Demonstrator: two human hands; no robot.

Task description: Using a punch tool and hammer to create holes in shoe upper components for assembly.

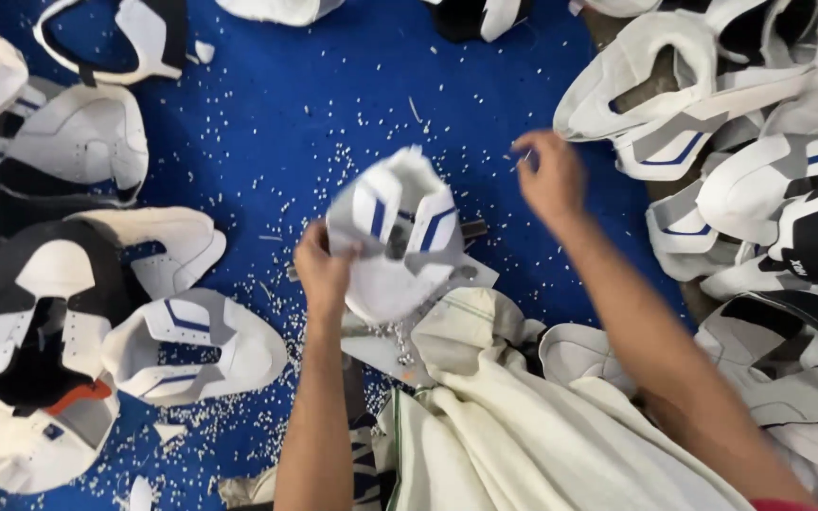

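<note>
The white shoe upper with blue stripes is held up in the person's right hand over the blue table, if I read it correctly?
Not quite: the head view shows the left hand holding the white shoe upper with blue stripes over the blue table. The right hand is raised apart from it.

Single view, head-worn camera, looking almost straight down on the blue table [333,85]. Close range: both forearms enter from the bottom edge, hands [324,270] mid-frame. Shoe uppers left and right of the table centre are cut off by the frame edges. No second view for overlap.
</note>
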